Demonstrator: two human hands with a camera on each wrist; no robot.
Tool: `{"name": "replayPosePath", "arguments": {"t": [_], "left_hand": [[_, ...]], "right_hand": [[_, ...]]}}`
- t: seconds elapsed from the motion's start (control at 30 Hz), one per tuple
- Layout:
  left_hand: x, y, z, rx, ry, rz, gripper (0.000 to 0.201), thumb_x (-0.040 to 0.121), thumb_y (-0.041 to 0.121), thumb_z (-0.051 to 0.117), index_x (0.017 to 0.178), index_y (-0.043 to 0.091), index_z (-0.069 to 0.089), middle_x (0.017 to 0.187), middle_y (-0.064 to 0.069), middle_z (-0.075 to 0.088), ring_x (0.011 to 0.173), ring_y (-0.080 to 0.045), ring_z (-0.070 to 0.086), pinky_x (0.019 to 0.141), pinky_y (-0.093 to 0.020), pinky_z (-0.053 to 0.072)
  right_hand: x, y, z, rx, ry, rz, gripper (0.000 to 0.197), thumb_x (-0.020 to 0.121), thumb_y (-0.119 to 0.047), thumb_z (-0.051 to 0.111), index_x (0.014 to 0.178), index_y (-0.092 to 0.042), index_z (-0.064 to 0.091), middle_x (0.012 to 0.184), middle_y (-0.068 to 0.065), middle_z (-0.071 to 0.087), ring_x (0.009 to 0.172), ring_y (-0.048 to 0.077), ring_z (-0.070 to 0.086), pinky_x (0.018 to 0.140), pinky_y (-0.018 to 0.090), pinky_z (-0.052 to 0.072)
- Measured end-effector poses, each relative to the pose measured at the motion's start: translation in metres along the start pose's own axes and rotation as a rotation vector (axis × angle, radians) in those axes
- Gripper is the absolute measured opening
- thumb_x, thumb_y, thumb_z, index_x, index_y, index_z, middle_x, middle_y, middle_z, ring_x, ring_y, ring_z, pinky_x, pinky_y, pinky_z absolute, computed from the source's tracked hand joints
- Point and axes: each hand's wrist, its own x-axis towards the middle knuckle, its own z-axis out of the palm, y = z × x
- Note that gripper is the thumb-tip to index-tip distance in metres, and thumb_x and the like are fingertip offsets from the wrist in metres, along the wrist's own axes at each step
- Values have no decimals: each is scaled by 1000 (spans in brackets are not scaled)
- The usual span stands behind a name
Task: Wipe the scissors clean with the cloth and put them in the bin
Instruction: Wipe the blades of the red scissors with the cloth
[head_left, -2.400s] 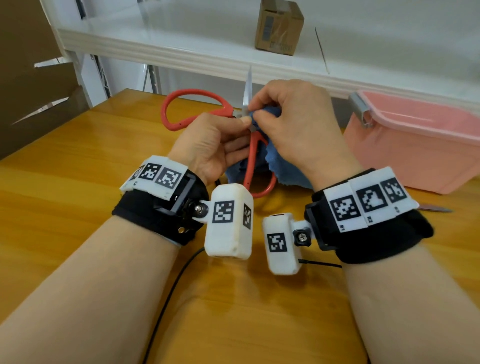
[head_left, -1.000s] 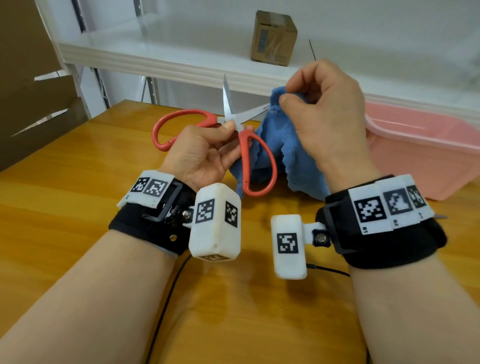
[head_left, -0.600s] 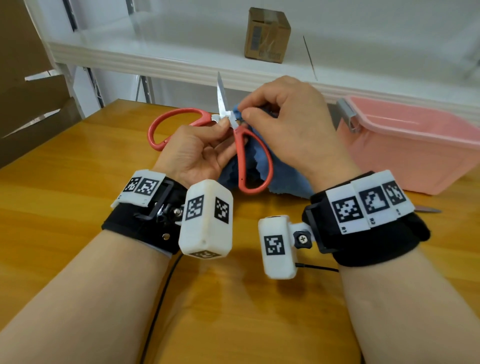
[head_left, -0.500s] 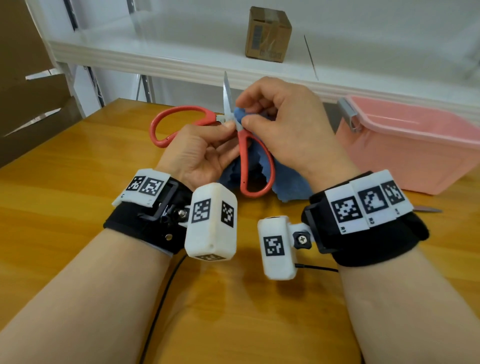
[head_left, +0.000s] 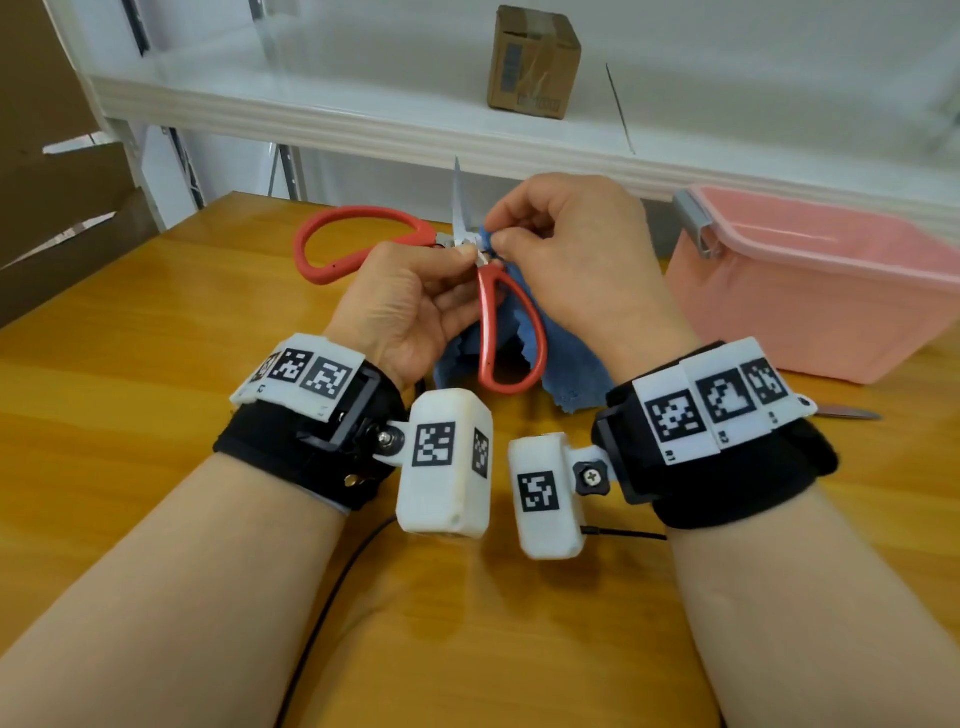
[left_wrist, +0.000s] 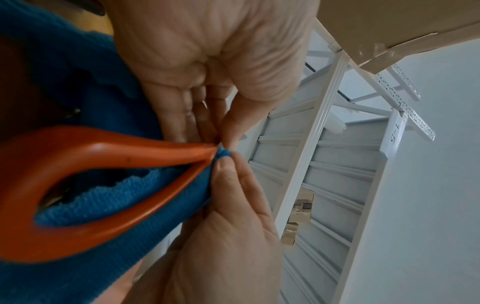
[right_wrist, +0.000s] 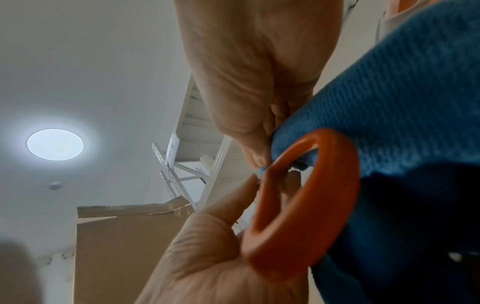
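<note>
Scissors (head_left: 485, 317) red-handled, blades apart, held above worktop (head_left: 130, 364) near its far edge | left hand (head_left: 410, 306) pinches them at the pivot | right hand (head_left: 576, 260) pinches blue cloth (head_left: 566, 364) onto the pivot | pink bin (head_left: 810, 291) at right edge.

Perhaps a storeroom: white metal shelving (head_left: 363, 119), cardboard box (head_left: 532, 62).

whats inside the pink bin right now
Nothing shows in the pink bin: only its rim and part of an inner wall are in view; its floor is hidden. The scissors are not in it.
</note>
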Motion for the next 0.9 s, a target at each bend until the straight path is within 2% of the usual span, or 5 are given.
{"name": "replayPosePath", "arguments": {"t": [0.1, 0.43, 0.57, 0.77, 0.9], "left_hand": [[1, 1, -3, 21, 6, -7, 7, 87, -2, 60, 90, -4, 66, 79, -13, 67, 74, -21, 67, 88, -38, 57], [-3, 0, 4, 43, -9, -24, 10, 90, -7, 53, 87, -7, 62, 73, -16, 68, 67, -19, 69, 69, -28, 60], [-4, -1, 4, 34, -15, -19, 14, 89, -8, 53, 84, -6, 65, 73, -14, 69, 72, -21, 69, 75, -31, 61], [-4, -2, 4, 53, -4, -39, 8, 90, -7, 53, 88, -7, 61, 76, -16, 67, 70, -20, 70, 71, -29, 61], [-5, 0, 3, 39, -20, -35, 14, 90, -8, 52, 85, -6, 65, 74, -14, 70, 71, -20, 70, 73, -30, 61]], "right_hand": [[-2, -6, 1, -4, -66, -10, 14, 92, -19, 65, 94, -30, 74, 87, -17, 68, 85, -3, 64, 77, 8, 49], [2, 2, -2, -117, 30, 73, 18, 87, -8, 59, 92, -22, 70, 78, -16, 57, 91, 6, 61, 85, 26, 51], [0, -5, 1, -90, -21, 39, 19, 86, -9, 62, 88, -27, 69, 79, -14, 63, 87, 5, 64, 82, 21, 53], [4, 3, -5, -148, 26, 113, 18, 88, -10, 61, 89, -24, 72, 73, -17, 55, 93, 5, 62, 85, 23, 51], [0, -8, -1, -125, -43, 44, 16, 88, -11, 64, 87, -25, 71, 78, -15, 61, 91, 5, 65, 84, 21, 52]]}}
